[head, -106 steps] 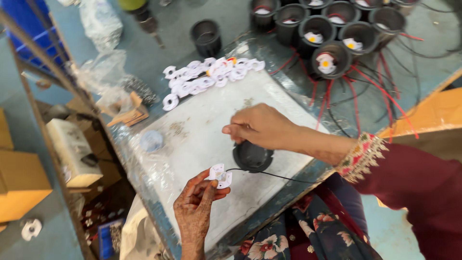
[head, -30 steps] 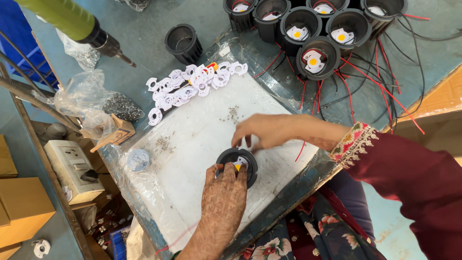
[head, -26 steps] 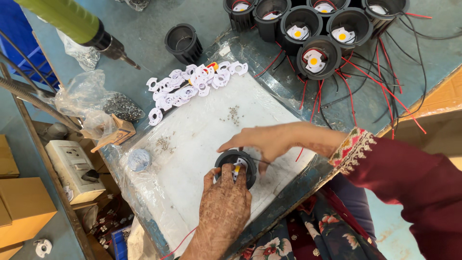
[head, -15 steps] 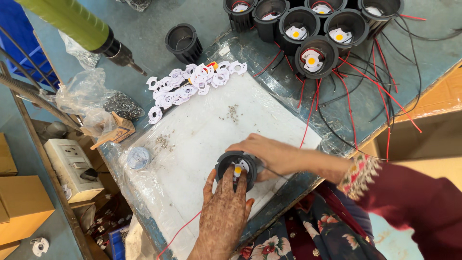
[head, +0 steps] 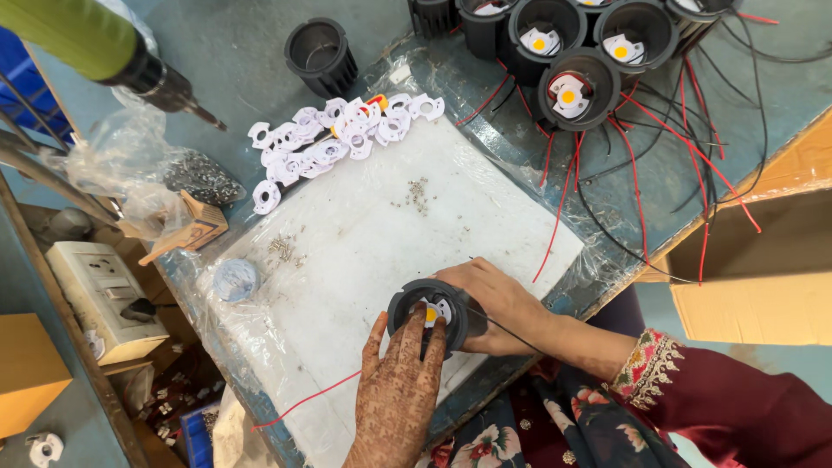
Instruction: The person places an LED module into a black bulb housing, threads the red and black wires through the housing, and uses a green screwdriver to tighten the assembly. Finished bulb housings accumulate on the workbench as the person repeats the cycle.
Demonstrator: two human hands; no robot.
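Both hands, left (head: 400, 390) and right (head: 496, 303), grasp a black housing (head: 426, 312) near the counter's (head: 485, 208) front edge; white rings (head: 338, 139), wired housings (head: 572, 87) crowd the far side, bare sheet between.

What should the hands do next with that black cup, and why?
Probably press the white holder flat into the black cup. The left hand has fingertips at its rim, the right hand steadies its side, and the holder looks tilted over the yellow chip.
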